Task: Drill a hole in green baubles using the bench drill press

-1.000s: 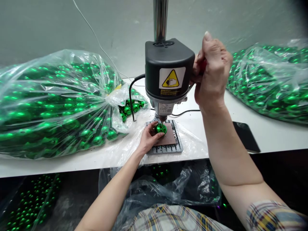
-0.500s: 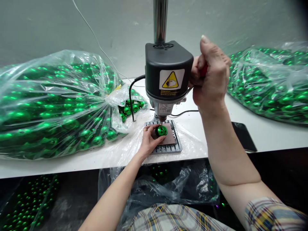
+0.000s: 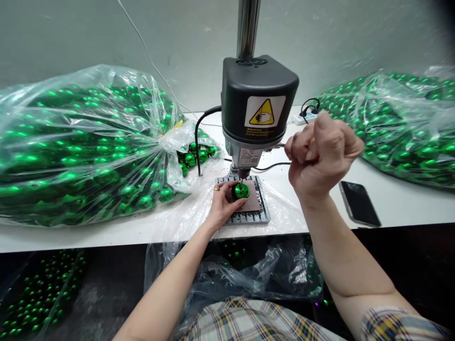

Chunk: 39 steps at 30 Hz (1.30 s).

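Note:
A shiny green ball [image 3: 242, 190] sits on a brownish square pad [image 3: 253, 201] on the slotted base [image 3: 249, 218] of a small drill press [image 3: 261, 102]. My left hand [image 3: 223, 203] pinches the ball from its left side, thumb in front and fingers behind. Right above it the drill bit [image 3: 242, 180] points down, its tip at the top of the ball; whether it is inside, I cannot tell. Wrapped round the end of the press's feed lever [image 3: 279, 145] is my right hand [image 3: 322, 158], closed, right of the motor housing. Its fingers hide the grip.
A big clear bag [image 3: 88, 156] of green balls lies at the left, its mouth towards the press. Another such bag [image 3: 408, 128] lies at the right, near a phone [image 3: 360, 203] and a power strip [image 3: 305, 117]. Clear plastic [image 3: 263, 270] hangs below the table's front edge.
My right hand has come down and outward with the lever. My left hand still holds the ball under the bit. The camera view has shifted slightly.

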Each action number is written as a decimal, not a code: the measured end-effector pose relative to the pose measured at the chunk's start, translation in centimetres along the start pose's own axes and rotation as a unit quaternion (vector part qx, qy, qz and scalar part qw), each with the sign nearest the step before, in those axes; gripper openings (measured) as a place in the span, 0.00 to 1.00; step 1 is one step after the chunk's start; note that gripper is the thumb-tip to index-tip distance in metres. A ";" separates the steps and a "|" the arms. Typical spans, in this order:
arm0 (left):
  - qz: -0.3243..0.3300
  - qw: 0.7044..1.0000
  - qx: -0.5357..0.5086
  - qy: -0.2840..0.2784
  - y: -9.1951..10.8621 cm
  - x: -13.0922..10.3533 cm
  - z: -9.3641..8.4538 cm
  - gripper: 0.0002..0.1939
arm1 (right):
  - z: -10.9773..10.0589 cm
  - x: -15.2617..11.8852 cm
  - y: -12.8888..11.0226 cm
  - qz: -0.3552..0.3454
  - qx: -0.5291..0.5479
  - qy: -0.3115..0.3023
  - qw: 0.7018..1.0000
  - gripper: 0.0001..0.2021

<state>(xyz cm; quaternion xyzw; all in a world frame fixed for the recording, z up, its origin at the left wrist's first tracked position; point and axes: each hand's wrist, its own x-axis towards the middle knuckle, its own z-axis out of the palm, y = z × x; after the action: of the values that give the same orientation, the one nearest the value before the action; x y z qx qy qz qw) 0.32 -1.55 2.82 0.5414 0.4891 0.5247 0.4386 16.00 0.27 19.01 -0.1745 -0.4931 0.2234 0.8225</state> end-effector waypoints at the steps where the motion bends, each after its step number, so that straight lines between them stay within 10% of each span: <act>1: 0.002 1.000 0.002 -0.001 -0.1 0.0 0.0 0.27 | -0.2 -0.3 0.1 -0.007 -0.002 -0.005 1.000 0.26; 27: 0.056 0.991 0.119 -0.017 -1.7 0.2 -0.4 0.28 | -4.2 -4.1 3.8 -0.213 -0.004 -0.124 0.969 0.23; 33: 0.062 0.987 0.148 -0.004 -0.8 0.1 -0.2 0.26 | -0.1 1.1 0.9 -0.003 0.011 -0.021 1.000 0.23; 39: 0.089 0.960 0.264 -0.041 2.8 -5.6 -1.9 0.21 | 1.1 4.4 0.7 0.098 0.019 -0.014 0.995 0.20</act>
<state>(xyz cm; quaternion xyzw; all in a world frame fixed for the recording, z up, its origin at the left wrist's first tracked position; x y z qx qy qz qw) -1.25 -7.57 4.90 0.7003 0.5418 0.3913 0.2510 16.67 3.27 22.39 -0.2032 -0.4809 0.3146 0.7928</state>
